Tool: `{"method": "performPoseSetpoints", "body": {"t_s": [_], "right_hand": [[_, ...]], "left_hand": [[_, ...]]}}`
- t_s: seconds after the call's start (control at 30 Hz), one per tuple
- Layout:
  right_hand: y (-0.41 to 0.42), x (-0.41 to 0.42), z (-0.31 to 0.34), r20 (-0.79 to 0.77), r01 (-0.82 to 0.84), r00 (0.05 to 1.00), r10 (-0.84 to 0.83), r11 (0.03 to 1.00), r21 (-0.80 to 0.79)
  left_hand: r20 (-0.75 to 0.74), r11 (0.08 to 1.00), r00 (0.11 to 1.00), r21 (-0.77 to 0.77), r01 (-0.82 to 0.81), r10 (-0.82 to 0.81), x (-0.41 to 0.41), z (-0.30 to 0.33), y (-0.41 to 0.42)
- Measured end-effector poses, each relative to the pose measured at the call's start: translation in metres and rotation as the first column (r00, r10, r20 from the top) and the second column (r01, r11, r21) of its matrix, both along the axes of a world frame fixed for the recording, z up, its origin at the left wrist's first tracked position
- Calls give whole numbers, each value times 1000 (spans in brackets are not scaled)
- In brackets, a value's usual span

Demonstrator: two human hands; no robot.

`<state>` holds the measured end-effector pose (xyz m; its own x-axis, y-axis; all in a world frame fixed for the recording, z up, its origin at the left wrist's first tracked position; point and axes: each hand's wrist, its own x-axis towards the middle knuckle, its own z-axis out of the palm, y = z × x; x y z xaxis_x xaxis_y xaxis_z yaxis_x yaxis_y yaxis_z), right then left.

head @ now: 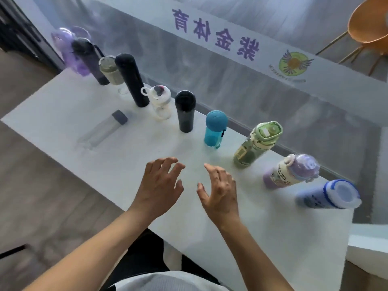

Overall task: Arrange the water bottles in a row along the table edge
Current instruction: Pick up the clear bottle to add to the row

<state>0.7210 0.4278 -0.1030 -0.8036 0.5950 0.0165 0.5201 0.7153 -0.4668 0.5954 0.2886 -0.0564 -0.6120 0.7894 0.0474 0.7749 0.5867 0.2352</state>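
Observation:
Several water bottles stand in a row along the far edge of the white table point(231, 238): a purple one point(69, 53), a dark one with a strap point(90, 59), a beige one point(110, 70), a tall black flask point(131, 79), a clear one with a ring lid point(160, 103), a short black flask point(185, 111), a teal one point(215, 128), a green one point(257, 143), a lilac one point(291, 171) and a blue-and-white one point(329, 195). A clear bottle with a grey cap point(102, 130) stands apart, nearer the front. My left hand point(159, 186) and right hand point(220, 192) hover over the table's middle, fingers spread, holding nothing.
A frosted glass wall with purple lettering and a round logo point(294, 65) runs right behind the bottle row. An orange chair point(369, 24) shows beyond it at top right. Wooden floor point(31, 185) lies to the left of the table.

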Motion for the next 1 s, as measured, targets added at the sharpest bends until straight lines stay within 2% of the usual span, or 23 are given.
{"method": "performPoseSetpoints", "body": {"t_s": [0.23,0.37,0.73,1.0], "right_hand": [[-52,-112,3,67,-167,984,163,985,44],[-76,-178,0,112,-220,971,211,972,80],[-106,-309,-27,261,-205,948,182,977,66],[-95,-327,-33,290,-124,950,114,992,17]], "left_hand": [[-8,984,985,-19,-174,174,-84,-12,-69],[-39,973,976,-72,-218,215,-145,-24,-102],[-22,962,975,-164,-220,219,-301,-78,-127],[101,904,964,-383,-190,246,-346,-114,-126]]}}
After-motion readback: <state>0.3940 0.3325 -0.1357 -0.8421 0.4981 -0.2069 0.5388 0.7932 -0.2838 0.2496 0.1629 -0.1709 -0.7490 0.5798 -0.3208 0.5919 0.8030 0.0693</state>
